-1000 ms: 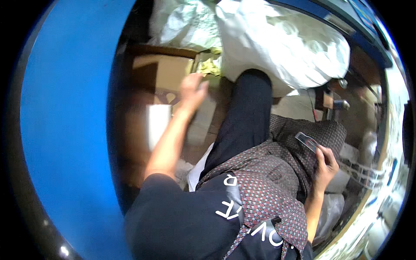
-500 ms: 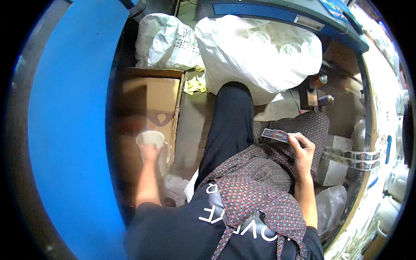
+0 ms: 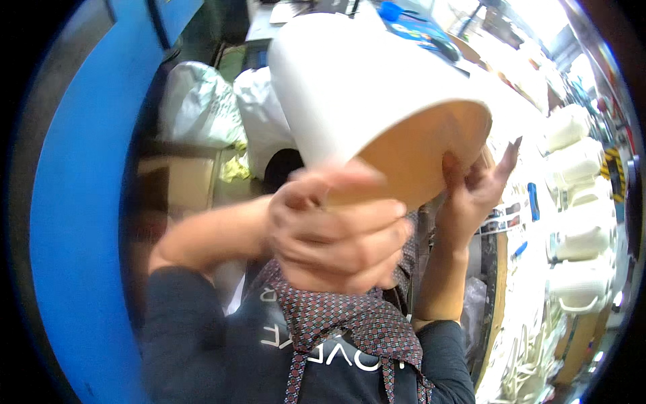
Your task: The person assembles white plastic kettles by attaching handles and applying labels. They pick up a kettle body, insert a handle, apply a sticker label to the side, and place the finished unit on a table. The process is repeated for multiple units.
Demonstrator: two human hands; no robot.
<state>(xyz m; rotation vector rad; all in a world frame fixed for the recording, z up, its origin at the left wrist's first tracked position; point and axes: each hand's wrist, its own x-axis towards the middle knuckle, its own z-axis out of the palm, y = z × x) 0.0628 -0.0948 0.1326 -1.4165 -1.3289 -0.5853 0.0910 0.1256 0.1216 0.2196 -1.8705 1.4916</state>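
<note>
White unglazed pot [image 3: 356,87] held up close to the head camera, both hands on it.

Seen from the head: the lifting looks done, and what remains, by the look of it, is checking the tan hollow inside. The left hand [image 3: 336,229] is curled shut around the rim from below, forearm bent upward; the right hand [image 3: 474,185] presses the rim's far side, fingers [image 3: 506,156] raised and a small dark object between them. Pale jugs [image 3: 572,236] line a bench on the right; white sacks [image 3: 202,104] lie below.
</note>
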